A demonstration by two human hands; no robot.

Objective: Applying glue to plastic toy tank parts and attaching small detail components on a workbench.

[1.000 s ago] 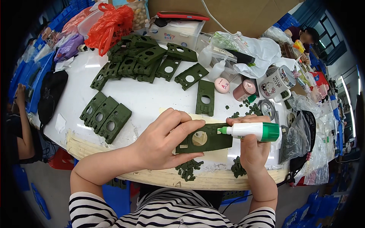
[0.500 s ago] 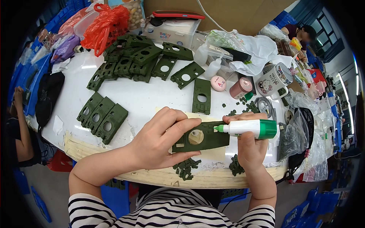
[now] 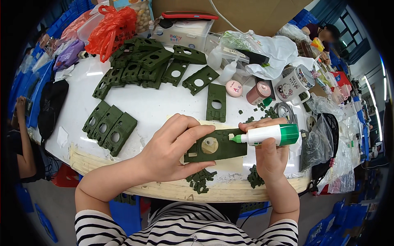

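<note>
My left hand (image 3: 172,143) grips the left end of a dark green plastic model-tank hull piece (image 3: 232,152), thumb along its near edge and fingers over its far edge. The piece has a round hole and small square cut-outs. My right hand (image 3: 271,162) is closed around a white glue bottle (image 3: 264,135) with a green base, lying nearly level. Its green nozzle points left, at a small square cut-out near the piece's right end; whether it touches cannot be made out. Small green parts (image 3: 200,180) lie just below the piece.
Matching hull pieces form a pile (image 3: 143,61) at the back left; several more (image 3: 110,127) lie at the left. A single piece (image 3: 216,102) lies ahead of my hands. At the right are small green bits (image 3: 269,112), a pink jar (image 3: 258,93) and a white mug (image 3: 292,87).
The glue bottle tilts slightly more, its base a little higher and its nozzle slightly further left. Both hands keep their grips, and the whole view has shifted slightly.
</note>
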